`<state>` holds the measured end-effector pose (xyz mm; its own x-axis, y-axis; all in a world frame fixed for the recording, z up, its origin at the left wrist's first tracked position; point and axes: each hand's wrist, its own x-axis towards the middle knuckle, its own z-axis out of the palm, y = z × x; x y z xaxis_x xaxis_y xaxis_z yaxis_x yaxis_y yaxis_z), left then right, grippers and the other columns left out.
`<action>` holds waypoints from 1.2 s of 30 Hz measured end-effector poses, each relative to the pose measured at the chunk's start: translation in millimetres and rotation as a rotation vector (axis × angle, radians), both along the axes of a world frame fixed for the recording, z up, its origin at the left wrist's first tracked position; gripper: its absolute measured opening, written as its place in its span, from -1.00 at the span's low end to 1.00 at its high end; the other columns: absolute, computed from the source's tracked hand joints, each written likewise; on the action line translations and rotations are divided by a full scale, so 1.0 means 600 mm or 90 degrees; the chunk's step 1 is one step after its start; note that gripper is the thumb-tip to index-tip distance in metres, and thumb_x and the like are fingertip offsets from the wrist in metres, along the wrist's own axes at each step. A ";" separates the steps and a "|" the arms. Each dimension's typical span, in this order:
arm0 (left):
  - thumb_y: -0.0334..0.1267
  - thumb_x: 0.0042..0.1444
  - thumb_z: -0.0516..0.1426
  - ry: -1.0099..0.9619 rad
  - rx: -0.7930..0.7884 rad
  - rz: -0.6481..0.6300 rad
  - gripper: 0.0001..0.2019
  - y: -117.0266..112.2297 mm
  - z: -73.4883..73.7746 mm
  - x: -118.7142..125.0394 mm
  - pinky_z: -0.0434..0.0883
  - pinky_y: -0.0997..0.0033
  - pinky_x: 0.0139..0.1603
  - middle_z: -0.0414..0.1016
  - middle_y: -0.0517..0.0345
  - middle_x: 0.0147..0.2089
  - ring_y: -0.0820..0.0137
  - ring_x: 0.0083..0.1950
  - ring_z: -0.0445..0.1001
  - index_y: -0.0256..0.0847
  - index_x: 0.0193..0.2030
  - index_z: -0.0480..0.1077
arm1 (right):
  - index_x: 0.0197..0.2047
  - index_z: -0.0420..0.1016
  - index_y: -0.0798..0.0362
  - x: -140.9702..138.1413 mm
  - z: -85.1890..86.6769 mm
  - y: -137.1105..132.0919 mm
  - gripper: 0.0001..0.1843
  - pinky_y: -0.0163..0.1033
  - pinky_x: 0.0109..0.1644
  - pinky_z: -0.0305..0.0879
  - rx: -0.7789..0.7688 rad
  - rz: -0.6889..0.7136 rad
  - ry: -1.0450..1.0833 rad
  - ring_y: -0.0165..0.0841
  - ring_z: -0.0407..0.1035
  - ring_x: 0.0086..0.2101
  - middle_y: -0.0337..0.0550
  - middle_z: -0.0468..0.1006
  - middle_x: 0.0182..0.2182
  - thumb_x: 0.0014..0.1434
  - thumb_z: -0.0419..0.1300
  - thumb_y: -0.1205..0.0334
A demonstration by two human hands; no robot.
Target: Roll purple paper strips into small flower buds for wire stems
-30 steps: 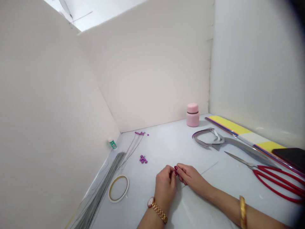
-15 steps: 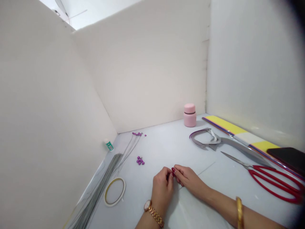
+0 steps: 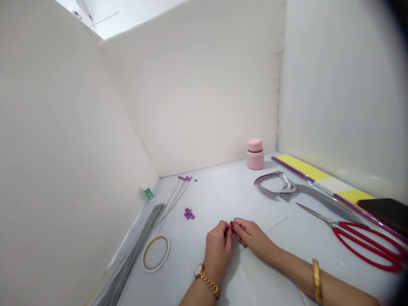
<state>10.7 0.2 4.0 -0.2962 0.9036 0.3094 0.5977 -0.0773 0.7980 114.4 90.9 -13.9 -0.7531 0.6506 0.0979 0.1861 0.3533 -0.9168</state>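
My left hand and my right hand meet fingertip to fingertip low in the middle of the view. Both are closed in a pinch, and whatever sits between the fingers is too small or hidden to make out. A thin straight wire shows on the table beyond my right forearm, and a short end of such a line appears below that hand. To the left of my hands lies a small cluster of purple buds. Farther back, several purple buds on wire stems rest with their heads away from me.
On the left are a bundle of grey wires, a white tape roll and a small green-labelled item. At right lie red-handled scissors, grey strips, yellow packets and a dark phone. A pink jar stands behind.
The view has shifted very slightly. Both hands keep the same pinched pose, fingertips together, with hardly any movement.
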 end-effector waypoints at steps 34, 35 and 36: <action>-0.41 0.16 -0.10 0.046 0.038 -0.032 -0.80 -0.006 0.011 0.002 0.21 0.33 -0.22 0.35 0.09 -0.34 0.32 -0.27 0.26 -0.17 -0.37 0.29 | -0.51 0.10 0.03 0.017 0.028 -0.022 -0.63 -0.34 -0.44 0.05 -0.115 0.017 0.089 -0.46 0.06 -0.54 -0.35 0.15 -0.60 0.22 -0.08 -0.01; -0.40 0.17 -0.10 0.026 0.037 -0.035 -0.81 -0.007 0.012 0.003 0.21 0.34 -0.23 0.34 0.10 -0.35 0.33 -0.29 0.26 -0.18 -0.38 0.28 | -0.51 0.10 0.03 0.017 0.029 -0.023 -0.64 -0.36 -0.47 0.04 -0.138 0.023 0.092 -0.47 0.05 -0.55 -0.35 0.14 -0.59 0.21 -0.07 -0.01; -0.38 0.18 -0.11 0.000 0.033 -0.040 -0.81 -0.007 0.013 0.004 0.22 0.36 -0.25 0.33 0.12 -0.36 0.35 -0.32 0.27 -0.18 -0.38 0.27 | -0.51 0.10 0.04 0.018 0.029 -0.022 -0.65 -0.37 -0.50 0.03 -0.165 0.030 0.091 -0.48 0.05 -0.56 -0.36 0.14 -0.59 0.21 -0.08 0.00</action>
